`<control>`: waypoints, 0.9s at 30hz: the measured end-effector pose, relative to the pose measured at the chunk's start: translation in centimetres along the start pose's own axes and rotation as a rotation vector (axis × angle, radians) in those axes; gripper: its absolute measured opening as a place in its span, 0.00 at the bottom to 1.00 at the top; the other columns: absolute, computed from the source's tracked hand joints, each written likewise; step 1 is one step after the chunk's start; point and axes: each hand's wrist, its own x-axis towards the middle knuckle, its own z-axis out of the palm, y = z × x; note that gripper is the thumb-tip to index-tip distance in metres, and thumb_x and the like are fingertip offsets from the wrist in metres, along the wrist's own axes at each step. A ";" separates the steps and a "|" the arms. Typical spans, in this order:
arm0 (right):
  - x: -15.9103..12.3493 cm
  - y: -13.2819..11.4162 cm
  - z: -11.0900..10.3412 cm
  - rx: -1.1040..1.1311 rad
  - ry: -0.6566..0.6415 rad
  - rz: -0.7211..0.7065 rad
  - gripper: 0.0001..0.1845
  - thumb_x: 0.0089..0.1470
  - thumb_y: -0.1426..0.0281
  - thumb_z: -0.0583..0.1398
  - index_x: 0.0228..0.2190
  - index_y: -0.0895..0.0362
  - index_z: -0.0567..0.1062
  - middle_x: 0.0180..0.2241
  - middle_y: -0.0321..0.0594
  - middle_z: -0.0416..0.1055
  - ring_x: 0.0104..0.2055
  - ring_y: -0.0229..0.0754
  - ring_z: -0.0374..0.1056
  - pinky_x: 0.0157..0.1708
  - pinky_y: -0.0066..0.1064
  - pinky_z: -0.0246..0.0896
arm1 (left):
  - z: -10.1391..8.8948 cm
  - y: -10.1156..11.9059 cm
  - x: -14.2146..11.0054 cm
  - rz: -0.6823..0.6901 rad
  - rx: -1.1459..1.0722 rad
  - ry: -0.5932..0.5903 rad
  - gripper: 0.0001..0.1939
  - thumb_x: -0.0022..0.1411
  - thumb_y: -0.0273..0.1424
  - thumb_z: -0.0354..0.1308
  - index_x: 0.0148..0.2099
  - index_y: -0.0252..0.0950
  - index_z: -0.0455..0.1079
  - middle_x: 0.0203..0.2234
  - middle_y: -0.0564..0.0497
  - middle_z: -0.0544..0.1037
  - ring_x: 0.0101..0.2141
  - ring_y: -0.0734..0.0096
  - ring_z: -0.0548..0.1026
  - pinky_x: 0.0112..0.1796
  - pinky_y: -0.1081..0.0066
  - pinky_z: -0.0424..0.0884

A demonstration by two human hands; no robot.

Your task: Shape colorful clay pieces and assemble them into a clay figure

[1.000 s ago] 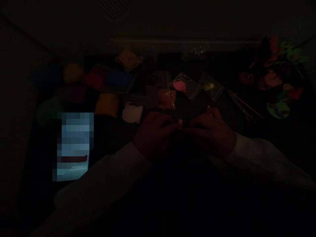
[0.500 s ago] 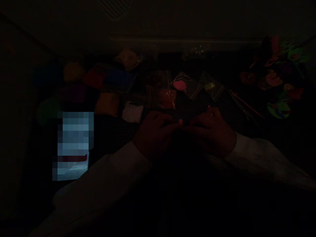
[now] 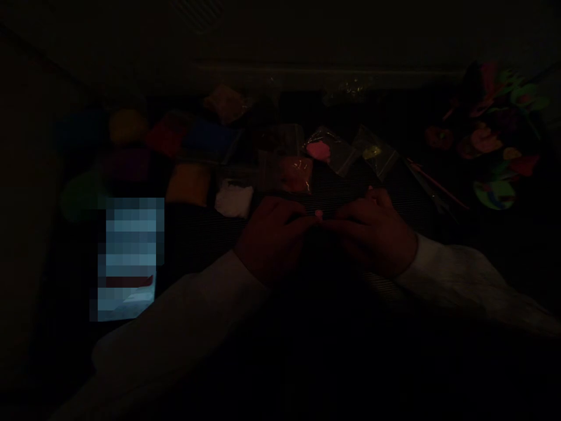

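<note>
The room is very dim. A wall [image 3: 307, 35] with a pale ledge [image 3: 328, 69] runs along the far edge of a counter [image 3: 495, 245], and a dark ribbed mat [image 3: 337, 196] lies on the counter in front of the person. A pixelated patch [image 3: 130, 257] hides whatever lies at the left. Beyond it, lumps of modelling clay in blue [image 3: 210, 134], red [image 3: 166, 134], yellow [image 3: 127, 126], purple [image 3: 129, 165], green [image 3: 83, 196] and orange [image 3: 188, 184] crowd together. At the far right sits a colourful clay piece [image 3: 486, 140], with a thin pink-handled tool [image 3: 438, 186] just beside it.

Zip bags of red [image 3: 291, 174], pink [image 3: 319, 151] and yellow [image 3: 372, 152] clay lie just past the hands, close to their working space, and white clay [image 3: 234, 199] sits near the left hand. White sleeves [image 3: 456, 280] reach in from the lower edge.

The left hand [image 3: 272, 240] and right hand [image 3: 377, 234] meet at the middle of the mat, their fingers together and clamped on a small pink bead of clay [image 3: 319, 214]. Another pink speck [image 3: 370, 189] shows just above the right hand.
</note>
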 end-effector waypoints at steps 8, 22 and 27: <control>-0.1 -0.1 -0.3 -0.004 0.042 -0.016 0.15 0.50 0.72 0.53 0.42 0.53 0.69 0.35 0.39 0.68 0.34 0.39 0.60 0.39 0.40 0.43 | -0.1 0.0 -0.1 -0.011 -0.004 -0.016 0.13 0.55 0.24 0.50 0.42 0.34 0.70 0.33 0.48 0.72 0.35 0.66 0.64 0.37 0.65 0.63; 0.0 0.0 -0.2 -0.012 0.028 -0.011 0.16 0.50 0.72 0.53 0.43 0.53 0.69 0.35 0.40 0.68 0.35 0.39 0.59 0.39 0.40 0.43 | 0.0 0.0 -0.1 -0.009 -0.008 -0.027 0.13 0.55 0.24 0.49 0.42 0.34 0.69 0.34 0.47 0.71 0.36 0.67 0.64 0.38 0.65 0.62; 0.0 0.1 0.0 -0.022 0.028 -0.013 0.17 0.50 0.71 0.53 0.44 0.53 0.68 0.35 0.39 0.68 0.34 0.39 0.59 0.38 0.40 0.42 | -0.1 0.1 0.0 -0.029 -0.011 -0.025 0.13 0.55 0.24 0.49 0.42 0.35 0.69 0.33 0.48 0.71 0.35 0.67 0.64 0.38 0.65 0.63</control>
